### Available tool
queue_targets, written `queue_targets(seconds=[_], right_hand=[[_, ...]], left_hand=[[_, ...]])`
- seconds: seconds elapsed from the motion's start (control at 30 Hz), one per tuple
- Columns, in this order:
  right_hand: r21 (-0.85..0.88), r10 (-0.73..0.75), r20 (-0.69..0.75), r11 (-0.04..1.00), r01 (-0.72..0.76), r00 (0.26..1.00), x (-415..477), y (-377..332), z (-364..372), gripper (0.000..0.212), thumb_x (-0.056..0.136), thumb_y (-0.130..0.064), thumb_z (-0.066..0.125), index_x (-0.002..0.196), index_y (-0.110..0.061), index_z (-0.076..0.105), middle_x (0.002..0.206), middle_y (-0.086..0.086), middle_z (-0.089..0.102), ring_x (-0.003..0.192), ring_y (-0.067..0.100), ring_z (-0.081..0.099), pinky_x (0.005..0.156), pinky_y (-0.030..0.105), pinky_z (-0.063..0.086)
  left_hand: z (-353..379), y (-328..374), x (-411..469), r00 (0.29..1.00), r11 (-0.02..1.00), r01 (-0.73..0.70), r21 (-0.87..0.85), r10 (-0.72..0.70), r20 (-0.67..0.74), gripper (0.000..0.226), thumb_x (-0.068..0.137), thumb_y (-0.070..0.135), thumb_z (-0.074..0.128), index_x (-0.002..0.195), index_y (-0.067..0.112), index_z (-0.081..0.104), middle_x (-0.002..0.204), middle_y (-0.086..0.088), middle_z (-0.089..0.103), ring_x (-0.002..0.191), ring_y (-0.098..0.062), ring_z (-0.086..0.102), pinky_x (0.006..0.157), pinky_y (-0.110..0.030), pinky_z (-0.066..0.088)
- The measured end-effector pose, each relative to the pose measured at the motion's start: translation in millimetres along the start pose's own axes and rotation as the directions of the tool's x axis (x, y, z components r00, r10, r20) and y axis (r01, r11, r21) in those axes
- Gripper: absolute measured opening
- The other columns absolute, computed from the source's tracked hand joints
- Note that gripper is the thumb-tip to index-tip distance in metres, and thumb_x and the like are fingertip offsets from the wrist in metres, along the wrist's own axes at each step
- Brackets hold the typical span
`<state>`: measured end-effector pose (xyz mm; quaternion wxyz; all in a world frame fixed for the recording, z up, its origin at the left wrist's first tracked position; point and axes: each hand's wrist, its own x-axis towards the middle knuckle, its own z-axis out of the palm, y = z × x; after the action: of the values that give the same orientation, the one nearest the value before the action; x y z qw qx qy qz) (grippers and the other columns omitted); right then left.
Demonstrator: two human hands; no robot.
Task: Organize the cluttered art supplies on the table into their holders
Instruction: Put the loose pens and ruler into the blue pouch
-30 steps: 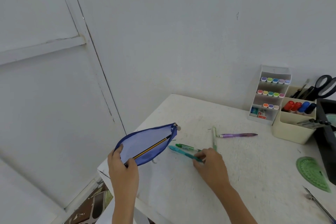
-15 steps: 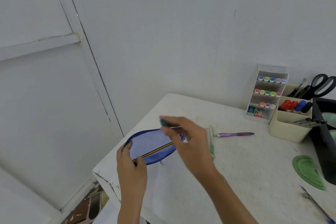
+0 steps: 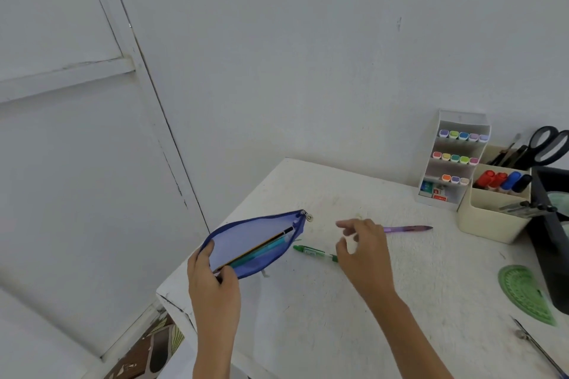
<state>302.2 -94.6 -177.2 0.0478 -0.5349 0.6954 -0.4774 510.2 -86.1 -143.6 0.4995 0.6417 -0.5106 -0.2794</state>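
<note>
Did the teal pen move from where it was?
Yes. The teal pen left its spot beside the green pen, going left into the blue pouch.

The blue translucent mesh zip pouch [image 3: 255, 240] gaped open at the surface's [image 3: 308, 301] left corner, holding a yellow-black striped pencil [image 3: 261, 244] and a teal pen [image 3: 268, 250]. A green plastic pen [image 3: 312, 252] lay just right of it, a purple pen [image 3: 408, 228] farther back.

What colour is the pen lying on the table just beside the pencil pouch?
The pen is green, best seen in the head view.
</note>
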Motion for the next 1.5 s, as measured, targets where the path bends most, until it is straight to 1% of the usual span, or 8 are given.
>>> queue_targets(seconds=[0.1, 0.23, 0.4, 0.57, 0.67, 0.97, 1.27, 1.5], right_hand=[[-0.432, 0.111, 0.302, 0.902, 0.031, 0.947, -6, 28, 2, 0.036, 0.088, -0.026, 0.057, 0.124, -0.027, 0.055, 0.110, -0.004, 0.048, 0.107, 0.016, 0.039, 0.086, 0.026, 0.033], [-0.504, 0.130, 0.330, 0.862, 0.058, 0.935, -13, 36, 4, 0.030, 0.091, -0.035, 0.054, 0.119, -0.029, 0.061, 0.105, -0.006, 0.047, 0.099, 0.013, 0.035, 0.076, 0.023, 0.024], [0.070, 0.173, 0.181, 0.980, -0.188, 0.968, -2, 23, -8, 0.016, 0.079, -0.029, 0.072, 0.094, -0.024, 0.069, 0.092, -0.005, 0.059, 0.089, 0.014, 0.050, 0.076, 0.024, 0.044], [0.715, 0.223, 0.073, 0.668, -0.207, 0.972, 13, -27, -45, 0.013, 0.088, -0.016, 0.059, 0.096, -0.008, 0.063, 0.087, 0.005, 0.071, 0.077, 0.019, 0.065, 0.055, 0.019, 0.051], [0.825, 0.079, 0.005, 0.563, -0.049, 0.997, 15, -60, -58, 0.021, 0.088, -0.018, 0.051, 0.103, -0.006, 0.060, 0.092, 0.009, 0.072, 0.082, 0.018, 0.068, 0.061, 0.023, 0.054], [0.217, -0.418, 0.169, 0.899, 0.380, 0.893, -3, -43, 23, 0.035, 0.088, -0.024, 0.056, 0.123, -0.020, 0.061, 0.095, -0.001, 0.066, 0.090, 0.007, 0.049, 0.077, 0.026, 0.049], [0.361, 0.090, -0.212, 0.932, -0.007, 0.973, 13, -20, 5, 0.020, 0.087, -0.002, 0.060, 0.098, -0.017, 0.066, 0.090, 0.000, 0.064, 0.076, 0.005, 0.057, 0.068, 0.005, 0.044], [-0.195, 0.477, 0.015, 0.863, -0.465, 0.879, -7, 32, 21, 0.043, 0.085, -0.035, 0.065, 0.119, -0.009, 0.057, 0.108, 0.007, 0.053, 0.098, 0.019, 0.054, 0.071, 0.023, 0.043]], left_hand=[[0, -1, 2, 1.000, 1.000, 0.007, 0.004, -0.007, 0.002, 0.046, 0.090, -0.007, 0.043, 0.135, 0.007, 0.041, 0.132, -0.011, 0.042, 0.104, -0.013, 0.039, 0.082, -0.025, 0.035], [3, 0, 1, 1.000, 1.000, -0.004, -0.004, 0.004, 0.019, 0.047, 0.090, -0.008, 0.042, 0.135, 0.005, 0.041, 0.135, -0.011, 0.041, 0.107, -0.014, 0.041, 0.083, -0.023, 0.032], [9, -2, 1, 1.000, 1.000, -0.006, 0.007, 0.006, 0.028, 0.048, 0.090, -0.008, 0.042, 0.136, 0.006, 0.040, 0.135, -0.010, 0.040, 0.120, -0.022, 0.042, 0.070, -0.008, 0.037], [14, -3, 0, 0.999, 0.999, -0.041, 0.013, 0.041, 0.034, 0.049, 0.090, -0.008, 0.042, 0.136, 0.008, 0.041, 0.135, -0.009, 0.040, 0.120, -0.019, 0.041, 0.087, -0.020, 0.033], [20, 1, -2, 0.998, 0.999, -0.050, 0.020, 0.049, 0.051, 0.048, 0.090, -0.007, 0.043, 0.135, 0.008, 0.041, 0.135, -0.008, 0.040, 0.110, -0.009, 0.037, 0.083, -0.013, 0.032], [40, 14, -6, 0.987, 0.995, -0.095, -0.021, 0.097, 0.128, 0.046, 0.087, -0.010, 0.045, 0.131, 0.005, 0.045, 0.123, -0.005, 0.045, 0.095, -0.008, 0.042, 0.065, 0.006, 0.033], [42, 6, -2, 0.987, 0.998, -0.029, -0.051, 0.037, 0.157, 0.046, 0.090, -0.007, 0.044, 0.132, 0.008, 0.043, 0.129, -0.006, 0.044, 0.108, -0.013, 0.040, 0.085, -0.021, 0.034], [43, 5, 1, 0.993, 0.998, -0.022, -0.060, 0.029, 0.117, 0.047, 0.091, -0.005, 0.044, 0.135, 0.008, 0.041, 0.133, -0.008, 0.043, 0.115, -0.017, 0.042, 0.087, -0.022, 0.033]])
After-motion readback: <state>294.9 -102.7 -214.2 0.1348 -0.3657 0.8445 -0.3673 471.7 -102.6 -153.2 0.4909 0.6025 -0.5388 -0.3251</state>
